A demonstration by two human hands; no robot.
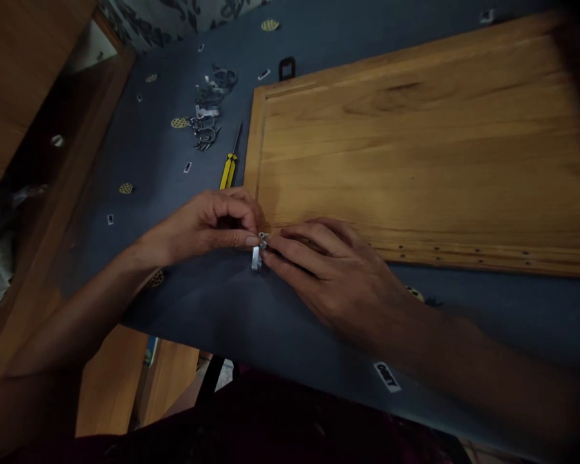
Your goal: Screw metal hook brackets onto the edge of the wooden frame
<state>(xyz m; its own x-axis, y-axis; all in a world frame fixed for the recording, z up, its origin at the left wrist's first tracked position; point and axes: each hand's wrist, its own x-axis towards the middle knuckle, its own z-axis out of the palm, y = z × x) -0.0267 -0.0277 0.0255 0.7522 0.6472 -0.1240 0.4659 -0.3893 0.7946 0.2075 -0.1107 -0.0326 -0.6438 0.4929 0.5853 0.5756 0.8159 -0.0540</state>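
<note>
A small shiny metal fitting [256,258] with a screw head at its top sits at the near left corner of the wooden panel [367,148]. My left hand [212,222] comes in from the left, thumb and forefinger pinched at the fitting's upper end. From the right, my right hand [333,267] has its lower fingertips closed against the fitting's other side. Its other fingers rest bent along the panel's near edge. Fingertips cover part of the fitting. A yellow-handled screwdriver [229,169] lies just beyond my left hand.
Loose metal fittings and screws [205,119] lie in a pile at the far left. A dark rectangular piece [287,67] is beside the panel's far edge. Small dark holes dot the panel's near edge. A dark blue patterned cloth [159,148] covers the table; wooden furniture [29,84] stands left.
</note>
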